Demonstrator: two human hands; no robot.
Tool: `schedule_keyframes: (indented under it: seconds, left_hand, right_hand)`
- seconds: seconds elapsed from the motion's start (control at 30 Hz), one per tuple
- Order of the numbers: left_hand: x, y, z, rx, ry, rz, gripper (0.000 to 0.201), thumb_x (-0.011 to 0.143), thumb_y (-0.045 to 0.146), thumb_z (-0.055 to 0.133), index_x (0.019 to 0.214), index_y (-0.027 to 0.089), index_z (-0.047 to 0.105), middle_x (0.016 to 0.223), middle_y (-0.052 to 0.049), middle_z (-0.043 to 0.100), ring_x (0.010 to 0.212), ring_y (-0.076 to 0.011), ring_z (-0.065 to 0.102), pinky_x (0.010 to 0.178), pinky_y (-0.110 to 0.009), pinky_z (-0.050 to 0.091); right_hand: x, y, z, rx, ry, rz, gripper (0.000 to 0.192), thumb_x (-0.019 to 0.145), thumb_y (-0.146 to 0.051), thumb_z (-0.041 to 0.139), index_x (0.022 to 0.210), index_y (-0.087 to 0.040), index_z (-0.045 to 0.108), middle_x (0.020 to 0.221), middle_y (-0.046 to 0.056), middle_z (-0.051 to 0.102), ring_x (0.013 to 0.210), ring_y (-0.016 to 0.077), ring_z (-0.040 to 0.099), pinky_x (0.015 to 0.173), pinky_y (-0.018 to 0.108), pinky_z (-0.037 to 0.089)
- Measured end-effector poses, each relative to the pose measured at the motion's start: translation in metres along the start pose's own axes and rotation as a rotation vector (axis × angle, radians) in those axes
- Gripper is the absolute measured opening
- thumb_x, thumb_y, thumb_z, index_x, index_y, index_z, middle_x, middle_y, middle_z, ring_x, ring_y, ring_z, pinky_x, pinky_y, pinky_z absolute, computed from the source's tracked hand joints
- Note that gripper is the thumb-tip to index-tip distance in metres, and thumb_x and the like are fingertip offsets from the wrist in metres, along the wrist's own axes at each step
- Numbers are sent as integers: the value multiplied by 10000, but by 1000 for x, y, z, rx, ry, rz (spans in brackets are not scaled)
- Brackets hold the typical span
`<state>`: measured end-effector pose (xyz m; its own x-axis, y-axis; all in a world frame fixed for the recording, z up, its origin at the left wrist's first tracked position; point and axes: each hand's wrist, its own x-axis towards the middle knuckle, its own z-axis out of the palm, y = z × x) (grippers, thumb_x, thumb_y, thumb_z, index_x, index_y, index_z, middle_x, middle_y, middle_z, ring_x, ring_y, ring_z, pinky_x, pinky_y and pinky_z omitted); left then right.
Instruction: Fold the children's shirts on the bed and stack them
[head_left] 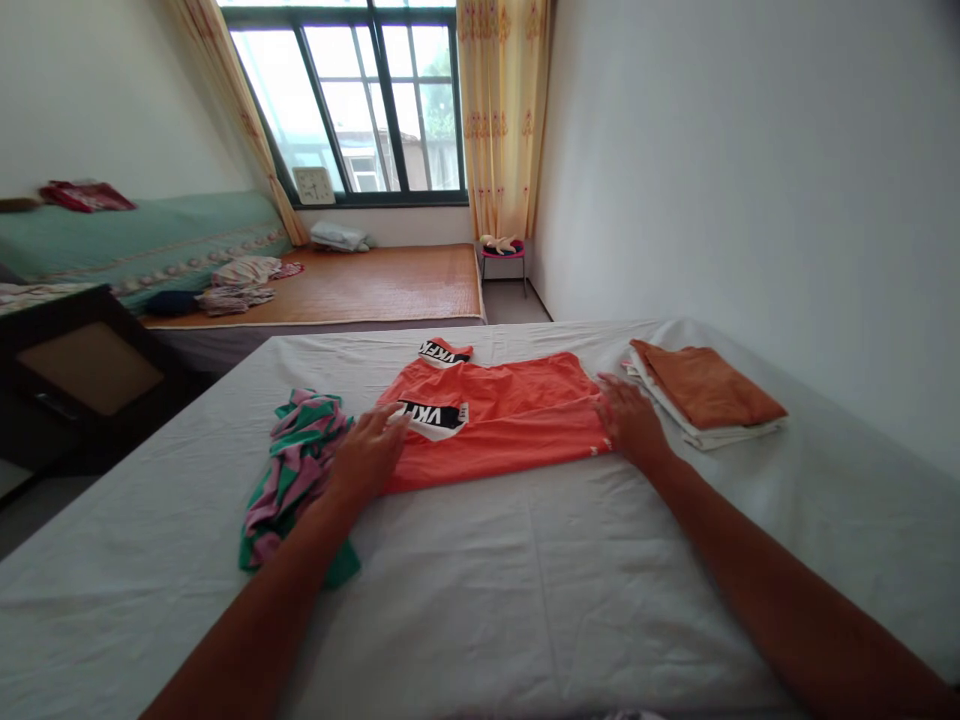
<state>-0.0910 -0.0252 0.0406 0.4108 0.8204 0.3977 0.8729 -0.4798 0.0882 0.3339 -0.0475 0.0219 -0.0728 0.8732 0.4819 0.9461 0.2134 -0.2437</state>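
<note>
An orange T-shirt [517,425] with black-and-white lettered panels lies partly folded on the white sheet [480,600], one sleeve sticking out at its far left. My left hand [369,450] rests at the shirt's left end, fingers stretched out over its edge. At the opposite end, my right hand [628,418] lies on the hem with its fingers spread. Neither hand visibly grips the cloth. Just left of my left hand is a crumpled green-and-pink checked garment [296,470], partly hidden by my forearm.
A folded stack with a rust-brown cloth [709,385] on top sits at the right, near the white wall [750,180]. Beyond the sheet stands a bed with a brown mat [390,280] and heaped clothes [240,285]. A dark cabinet [82,375] is at the left, a small stool [502,250] by the curtain.
</note>
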Motion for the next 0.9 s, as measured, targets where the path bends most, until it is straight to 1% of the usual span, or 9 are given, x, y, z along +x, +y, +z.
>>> schedule_keyframes:
  seconds: [0.07, 0.13, 0.23, 0.3, 0.43, 0.53, 0.63, 0.8, 0.9]
  left_hand:
    - [3, 24, 7, -83, -101, 158, 433, 972, 304, 317, 1332, 206, 537, 1411, -96, 495, 1352, -242, 375, 1127, -429, 289]
    - [2, 40, 17, -137, -237, 243, 475, 984, 371, 309, 1410, 211, 445, 1476, -81, 425, 1386, -225, 327, 1142, -424, 263]
    - [-2, 46, 28, -163, -373, 243, 532, 982, 466, 292, 1470, 258, 335, 1543, -49, 311, 1424, -219, 252, 1157, -434, 215]
    - [-5, 40, 30, -154, -404, 193, 539, 984, 485, 267, 1478, 276, 315, 1559, -39, 270, 1437, -217, 216, 1162, -435, 188]
    - [-8, 28, 30, -123, -401, 109, 542, 982, 490, 253, 1482, 288, 307, 1560, -43, 269, 1438, -221, 215, 1155, -428, 188]
    - [-10, 23, 32, -102, -374, 97, 544, 978, 487, 279, 1492, 311, 270, 1553, -38, 286, 1434, -224, 226, 1149, -430, 190]
    - [-11, 16, 35, -62, -353, 64, 554, 970, 501, 298, 1486, 301, 294, 1540, -40, 317, 1432, -229, 235, 1148, -443, 186]
    - [-11, 4, 32, 82, -344, -44, 543, 966, 488, 292, 1464, 279, 355, 1544, -27, 302, 1437, -226, 223, 1157, -451, 151]
    - [-10, 2, 31, 123, -337, -82, 536, 967, 472, 296, 1463, 278, 357, 1550, -22, 286, 1441, -220, 210, 1155, -435, 161]
  right_hand:
    - [-4, -38, 6, 95, -153, -227, 485, 976, -317, 268, 1425, -222, 422, 1442, 66, 463, 1364, 230, 357, 1135, 438, 264]
    - [-10, -70, 15, 153, -332, -414, 501, 983, -371, 284, 1465, -256, 356, 1499, 29, 392, 1405, 204, 294, 1152, 423, 232]
    - [-17, -83, 29, 148, -467, -423, 581, 972, -501, 300, 1499, -260, 274, 1542, 37, 309, 1431, 208, 237, 1162, 443, 191]
    - [-17, -68, 33, 95, -477, -319, 614, 964, -548, 276, 1498, -244, 279, 1546, 55, 292, 1435, 219, 226, 1161, 457, 175]
    - [-11, -13, 31, -60, -433, -105, 616, 962, -546, 246, 1486, -229, 312, 1536, 67, 316, 1422, 232, 257, 1151, 475, 183]
    - [-9, 22, 30, -157, -379, -10, 598, 959, -521, 257, 1485, -243, 312, 1532, 65, 327, 1423, 237, 253, 1151, 496, 161]
    - [-9, 44, 30, -201, -349, 81, 575, 960, -501, 247, 1487, -277, 300, 1539, 46, 317, 1416, 246, 265, 1136, 510, 194]
    - [-10, 48, 27, -298, -267, 178, 552, 967, -443, 257, 1473, -235, 337, 1514, 60, 368, 1392, 269, 309, 1113, 513, 249]
    - [-11, 23, 24, -301, -159, 29, 526, 967, -338, 280, 1469, -197, 351, 1530, 71, 334, 1433, 267, 212, 1135, 522, 190]
